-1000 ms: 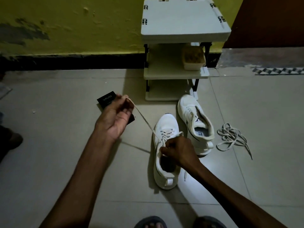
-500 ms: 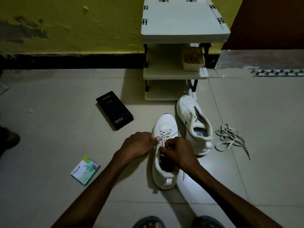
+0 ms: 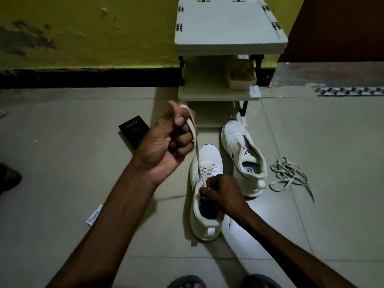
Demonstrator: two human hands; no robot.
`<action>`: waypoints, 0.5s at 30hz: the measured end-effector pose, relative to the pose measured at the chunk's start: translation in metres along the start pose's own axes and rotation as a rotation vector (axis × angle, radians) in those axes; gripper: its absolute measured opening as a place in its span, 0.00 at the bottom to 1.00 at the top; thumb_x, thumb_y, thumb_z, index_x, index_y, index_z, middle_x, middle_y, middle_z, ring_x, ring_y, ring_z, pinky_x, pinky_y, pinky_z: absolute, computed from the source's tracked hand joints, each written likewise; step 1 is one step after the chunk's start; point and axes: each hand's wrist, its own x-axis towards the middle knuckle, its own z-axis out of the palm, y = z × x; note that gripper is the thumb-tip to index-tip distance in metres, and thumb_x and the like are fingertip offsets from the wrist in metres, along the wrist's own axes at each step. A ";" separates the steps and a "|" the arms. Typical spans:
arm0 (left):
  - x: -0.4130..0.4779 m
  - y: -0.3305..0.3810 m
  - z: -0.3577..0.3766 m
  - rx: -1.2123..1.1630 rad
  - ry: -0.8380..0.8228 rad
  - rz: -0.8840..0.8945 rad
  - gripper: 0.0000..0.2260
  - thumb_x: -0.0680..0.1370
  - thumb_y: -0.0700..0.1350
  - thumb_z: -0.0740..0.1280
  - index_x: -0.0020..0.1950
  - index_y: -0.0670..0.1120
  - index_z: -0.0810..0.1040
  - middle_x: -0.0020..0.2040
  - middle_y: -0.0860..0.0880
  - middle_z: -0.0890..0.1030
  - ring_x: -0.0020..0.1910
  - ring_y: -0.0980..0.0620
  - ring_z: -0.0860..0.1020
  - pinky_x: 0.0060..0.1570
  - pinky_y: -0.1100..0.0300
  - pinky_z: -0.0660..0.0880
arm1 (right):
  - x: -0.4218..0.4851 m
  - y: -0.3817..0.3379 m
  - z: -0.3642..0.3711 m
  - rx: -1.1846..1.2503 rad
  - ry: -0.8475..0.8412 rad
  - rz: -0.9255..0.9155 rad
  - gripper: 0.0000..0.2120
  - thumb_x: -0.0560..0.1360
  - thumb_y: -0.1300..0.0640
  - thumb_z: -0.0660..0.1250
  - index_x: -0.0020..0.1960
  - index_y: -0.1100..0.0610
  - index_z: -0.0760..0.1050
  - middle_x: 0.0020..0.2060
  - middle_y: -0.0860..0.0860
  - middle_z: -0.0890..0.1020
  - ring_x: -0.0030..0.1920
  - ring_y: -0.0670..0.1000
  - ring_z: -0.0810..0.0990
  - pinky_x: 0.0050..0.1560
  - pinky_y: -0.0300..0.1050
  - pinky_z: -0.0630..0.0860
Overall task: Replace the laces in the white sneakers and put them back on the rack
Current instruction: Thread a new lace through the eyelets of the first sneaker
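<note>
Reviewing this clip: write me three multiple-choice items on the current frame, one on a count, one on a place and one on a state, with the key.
1. How many white sneakers are on the floor before the rack?
A) one B) two C) three

2. Where does the loose lace pile lie?
A) on the floor, right of the far sneaker B) on the rack's top shelf C) hanging on the wall

3. What is the left hand doing?
A) resting flat on the floor B) gripping a lace drawn up from the near sneaker C) holding a phone

Key: 1 B, two shoes lie side by side on the tiles. 2 A, the pile sits on the tiles beside that shoe. 3 B, its fingers curl round the lace, while the right hand holds the near sneaker at its eyelets.
</note>
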 end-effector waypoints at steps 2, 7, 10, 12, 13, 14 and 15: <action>-0.002 -0.005 0.008 0.102 0.006 -0.039 0.19 0.82 0.53 0.54 0.34 0.51 0.73 0.26 0.57 0.62 0.23 0.60 0.58 0.22 0.67 0.54 | 0.001 0.000 0.000 0.003 -0.012 0.002 0.13 0.69 0.52 0.71 0.32 0.61 0.77 0.27 0.57 0.78 0.31 0.54 0.76 0.35 0.46 0.73; 0.009 -0.007 0.009 1.227 0.301 -0.153 0.16 0.81 0.63 0.54 0.50 0.51 0.71 0.37 0.47 0.75 0.34 0.47 0.73 0.32 0.61 0.64 | -0.002 -0.001 -0.007 0.077 -0.068 0.002 0.16 0.71 0.50 0.73 0.32 0.61 0.77 0.26 0.56 0.75 0.28 0.47 0.71 0.33 0.43 0.70; 0.007 -0.025 -0.004 1.619 0.437 -0.168 0.18 0.80 0.63 0.55 0.57 0.50 0.66 0.47 0.52 0.74 0.45 0.50 0.74 0.43 0.57 0.67 | -0.006 -0.003 -0.019 0.158 -0.112 -0.015 0.12 0.71 0.50 0.75 0.33 0.54 0.80 0.26 0.46 0.77 0.28 0.40 0.73 0.32 0.30 0.68; 0.006 -0.037 -0.021 1.453 0.468 -0.249 0.16 0.82 0.60 0.55 0.53 0.48 0.69 0.46 0.51 0.76 0.47 0.49 0.76 0.42 0.57 0.66 | -0.011 -0.001 -0.022 0.183 -0.057 -0.013 0.05 0.70 0.52 0.76 0.38 0.51 0.83 0.30 0.47 0.80 0.32 0.40 0.78 0.36 0.29 0.71; 0.006 -0.043 -0.031 1.373 0.473 -0.297 0.15 0.82 0.58 0.55 0.51 0.47 0.71 0.46 0.50 0.77 0.48 0.48 0.77 0.42 0.57 0.67 | -0.014 -0.001 -0.021 0.185 -0.010 -0.013 0.03 0.70 0.54 0.77 0.41 0.51 0.83 0.31 0.47 0.81 0.34 0.40 0.79 0.37 0.29 0.72; 0.006 -0.050 -0.040 1.312 0.479 -0.332 0.14 0.83 0.55 0.55 0.48 0.47 0.73 0.47 0.48 0.77 0.50 0.48 0.77 0.43 0.57 0.67 | -0.018 0.001 -0.020 0.157 0.049 -0.019 0.06 0.69 0.57 0.77 0.44 0.51 0.82 0.33 0.46 0.81 0.35 0.40 0.79 0.38 0.29 0.72; 0.004 -0.055 -0.047 1.263 0.498 -0.350 0.13 0.84 0.51 0.55 0.46 0.49 0.74 0.49 0.47 0.78 0.49 0.48 0.77 0.44 0.58 0.68 | -0.022 0.003 -0.018 0.107 0.109 -0.032 0.08 0.69 0.57 0.77 0.47 0.51 0.81 0.34 0.45 0.79 0.35 0.41 0.78 0.38 0.29 0.72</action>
